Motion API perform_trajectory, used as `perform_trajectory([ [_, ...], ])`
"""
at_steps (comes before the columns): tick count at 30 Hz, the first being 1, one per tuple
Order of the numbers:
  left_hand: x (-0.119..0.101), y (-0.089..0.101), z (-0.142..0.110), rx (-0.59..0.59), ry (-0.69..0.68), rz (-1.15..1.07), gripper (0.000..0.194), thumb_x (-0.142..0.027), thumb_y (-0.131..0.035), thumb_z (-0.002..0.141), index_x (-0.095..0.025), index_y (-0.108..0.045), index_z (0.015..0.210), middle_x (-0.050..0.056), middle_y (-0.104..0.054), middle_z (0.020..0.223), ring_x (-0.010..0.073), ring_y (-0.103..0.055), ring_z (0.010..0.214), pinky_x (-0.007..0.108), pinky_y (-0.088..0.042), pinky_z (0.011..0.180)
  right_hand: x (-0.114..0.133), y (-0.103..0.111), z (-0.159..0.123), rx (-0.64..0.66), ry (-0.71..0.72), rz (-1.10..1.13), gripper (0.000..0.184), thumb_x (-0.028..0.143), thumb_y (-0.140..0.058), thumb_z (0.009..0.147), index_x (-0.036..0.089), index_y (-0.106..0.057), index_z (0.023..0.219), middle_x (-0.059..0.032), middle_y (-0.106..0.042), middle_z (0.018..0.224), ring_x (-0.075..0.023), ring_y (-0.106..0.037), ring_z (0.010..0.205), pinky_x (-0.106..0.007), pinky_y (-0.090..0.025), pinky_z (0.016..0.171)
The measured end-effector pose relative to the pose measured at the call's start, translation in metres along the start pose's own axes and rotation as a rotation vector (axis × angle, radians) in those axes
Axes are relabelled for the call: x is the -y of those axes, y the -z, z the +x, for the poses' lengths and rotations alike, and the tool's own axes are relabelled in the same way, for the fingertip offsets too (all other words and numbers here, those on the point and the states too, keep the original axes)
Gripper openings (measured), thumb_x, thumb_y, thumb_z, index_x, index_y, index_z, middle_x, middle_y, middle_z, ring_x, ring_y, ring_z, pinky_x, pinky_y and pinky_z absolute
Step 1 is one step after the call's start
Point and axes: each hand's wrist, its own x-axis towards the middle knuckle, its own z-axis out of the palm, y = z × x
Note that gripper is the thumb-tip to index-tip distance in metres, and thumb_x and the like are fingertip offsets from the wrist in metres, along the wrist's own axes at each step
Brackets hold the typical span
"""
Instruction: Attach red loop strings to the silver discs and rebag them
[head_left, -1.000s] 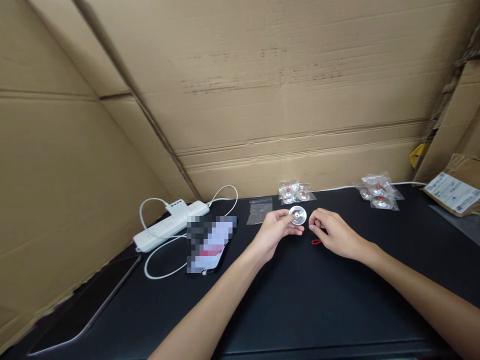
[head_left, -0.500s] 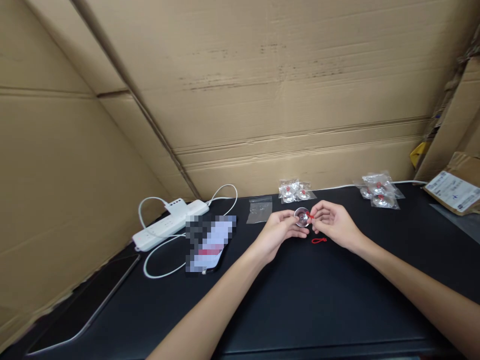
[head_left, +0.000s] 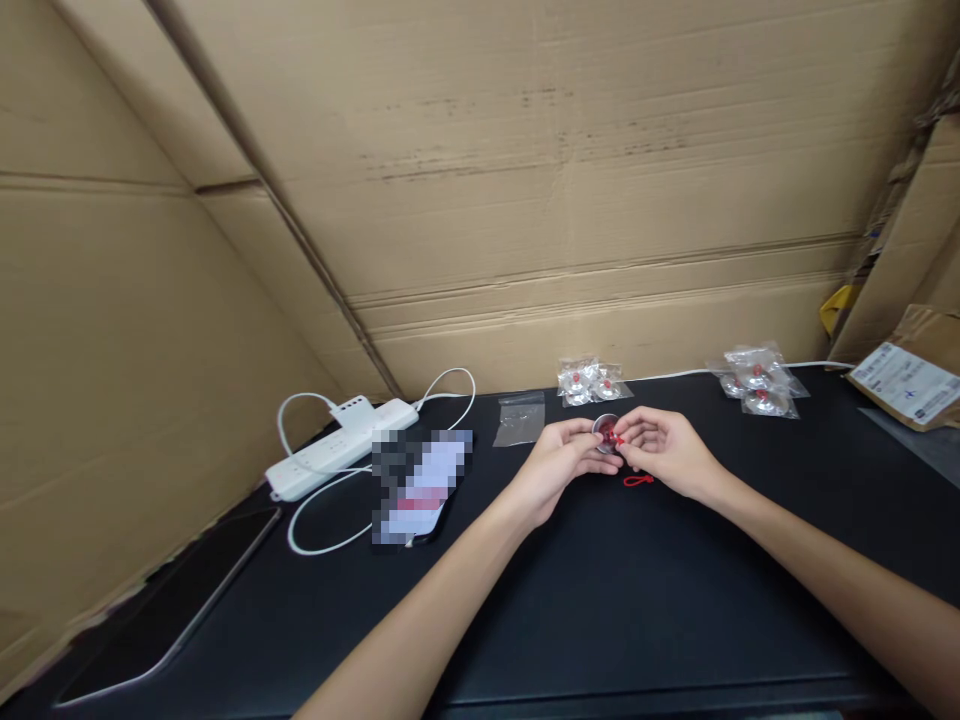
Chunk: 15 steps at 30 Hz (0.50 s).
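Your left hand (head_left: pixel 561 458) holds the small round metal disc (head_left: pixel 601 424) at its left edge, thumb over the front and the other fingers curled beneath and behind it. The disc is just above the worktop (head_left: pixel 645 610), its face tilted up towards you. Your right hand (head_left: pixel 664 450) meets it from the other side, thumb and forefinger pinched on a red cord (head_left: pixel 616 440) that lies against the middle of the disc; whether the cord passes through the disc, you cannot tell at this size. Just below your fingertips, a red loop (head_left: pixel 637 481) lies on the worktop. Beyond your hands, close to the cardboard wall (head_left: pixel 585 230), sits a cluster of clear packets (head_left: pixel 589 383) with shiny round pieces and red bits inside, and a second cluster of the same kind (head_left: pixel 761 383) lies further right. A flat clear bag (head_left: pixel 520 421) is beyond your left hand. Over to your left are a phone (head_left: pixel 426 492) with a blurred screen, a white power strip (head_left: pixel 337 452), a looping white cable (head_left: pixel 324 550) and a dark flat panel (head_left: pixel 176 605). At far right, you have a brown package (head_left: pixel 909 385) with a white label.
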Motion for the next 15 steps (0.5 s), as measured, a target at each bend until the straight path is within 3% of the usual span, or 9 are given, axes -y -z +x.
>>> perform_trajectory([
  [10,0.0018,-0.0008,-0.0019,0.039,-0.028,0.012,0.015,-0.020,-0.065,0.084,-0.008,-0.065,0.094,0.014,-0.072,0.089,0.0211,-0.071,0.078,0.037,-0.055,0.084,-0.0042,-0.0003,0.0007,-0.051,-0.017,0.041,0.019,0.028,-0.071,0.072,0.016,-0.069,0.086,-0.0061,-0.070,0.082,-0.0173,-0.068,0.074,-0.031,-0.058,0.070],
  [15,0.0015,-0.0028,-0.0032,0.047,-0.038,0.009,0.018,-0.021,-0.067,0.084,-0.009,-0.066,0.096,0.015,-0.072,0.092,0.0225,-0.071,0.082,0.037,-0.056,0.084,-0.0017,0.0002,0.0006,-0.061,-0.041,0.045,0.016,0.022,-0.066,0.072,0.015,-0.068,0.086,-0.0050,-0.069,0.079,-0.0147,-0.065,0.065,-0.027,-0.056,0.060],
])
